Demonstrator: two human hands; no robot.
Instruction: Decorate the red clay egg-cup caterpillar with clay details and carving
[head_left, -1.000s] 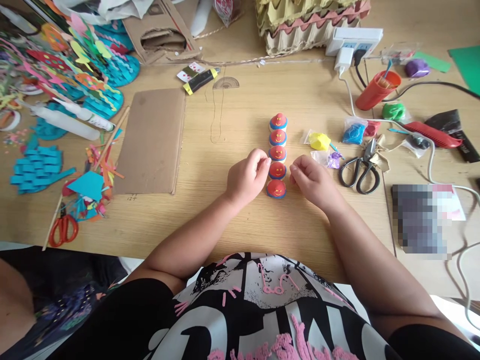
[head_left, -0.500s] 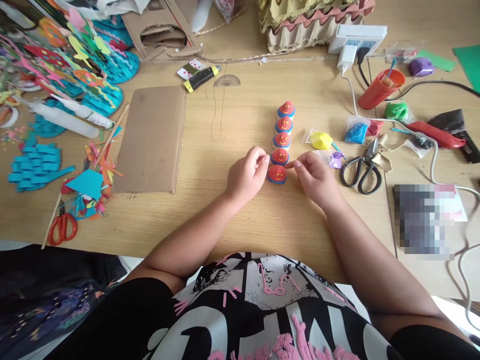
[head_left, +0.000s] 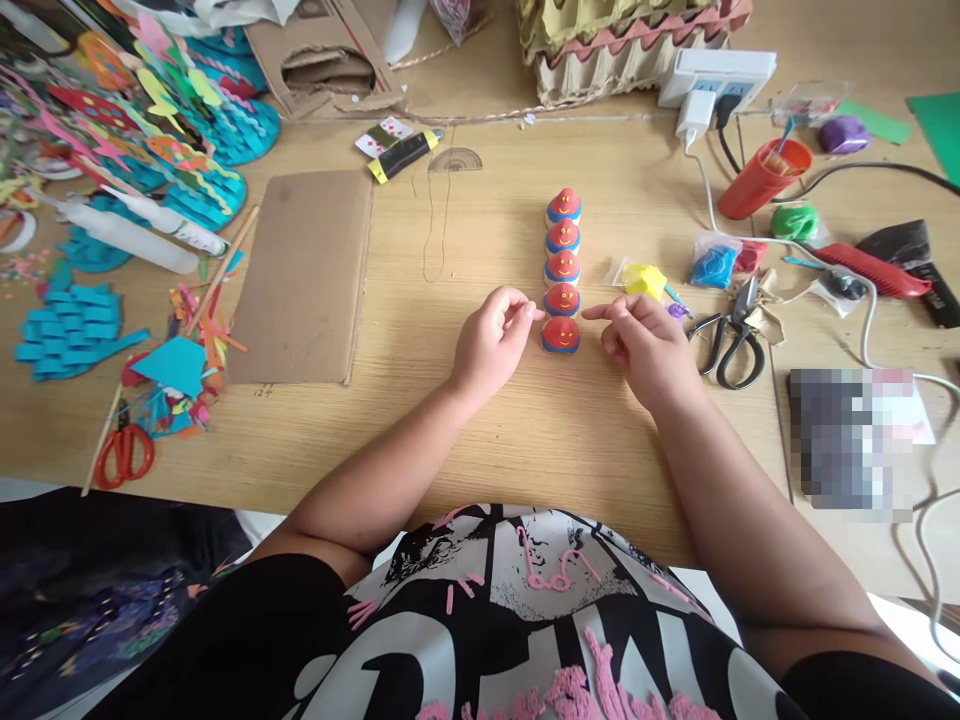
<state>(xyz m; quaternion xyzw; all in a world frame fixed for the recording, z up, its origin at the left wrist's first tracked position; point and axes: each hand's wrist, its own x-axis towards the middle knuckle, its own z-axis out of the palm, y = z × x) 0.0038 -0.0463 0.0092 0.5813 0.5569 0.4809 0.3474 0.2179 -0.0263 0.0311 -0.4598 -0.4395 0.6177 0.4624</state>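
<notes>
Several small red domes with blue rims and yellow smiley faces stand in a line running away from me; the nearest dome (head_left: 561, 335) is at my end and the farthest dome (head_left: 564, 207) at the other. My left hand (head_left: 495, 340) is just left of the two nearest domes, fingers curled, one fingertip close to the line; whether it touches cannot be seen. On the other side, my right hand (head_left: 649, 345) points its index finger at the second dome (head_left: 562, 301), a small gap between them. Its other fingers are folded. Neither hand holds anything visible.
Right of my right hand lie black-handled scissors (head_left: 726, 345), yellow clay (head_left: 643, 280), bagged blue clay (head_left: 714, 265) and a red cup (head_left: 765, 178). A cardboard sheet (head_left: 300, 280) lies left, beside paper scraps and red-handled scissors (head_left: 125, 455). Egg trays (head_left: 622, 70) are stacked behind.
The near domes have shifted right and slightly away from me, the far ones slightly left, so the line is straighter. My right hand has drawn back a little to the right.
</notes>
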